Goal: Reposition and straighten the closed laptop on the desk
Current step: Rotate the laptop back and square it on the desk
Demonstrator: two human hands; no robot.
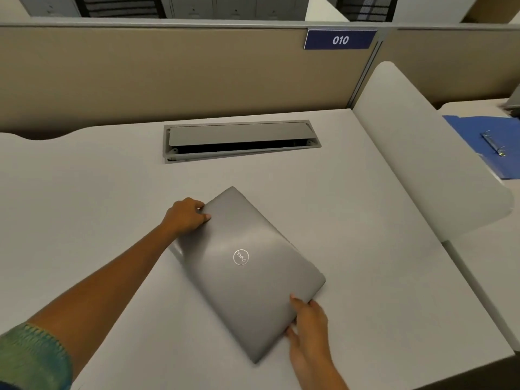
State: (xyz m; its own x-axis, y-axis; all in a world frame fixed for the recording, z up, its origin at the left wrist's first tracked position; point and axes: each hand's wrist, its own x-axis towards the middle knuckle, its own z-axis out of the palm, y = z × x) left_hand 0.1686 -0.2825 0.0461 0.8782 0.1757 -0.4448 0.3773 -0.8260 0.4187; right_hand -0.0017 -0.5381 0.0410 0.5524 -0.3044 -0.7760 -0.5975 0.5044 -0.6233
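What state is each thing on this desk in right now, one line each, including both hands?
laptop: closed, lying askew on the desk.
left hand: grip on the laptop's far left edge.
right hand: grip on the laptop's near right edge.
cable tray lid: partly open, dark gap showing.
blue folder: lying open on the neighbouring desk.

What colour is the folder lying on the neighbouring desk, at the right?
The folder is blue, with a metal clip inside; the head view shows it at the right edge.
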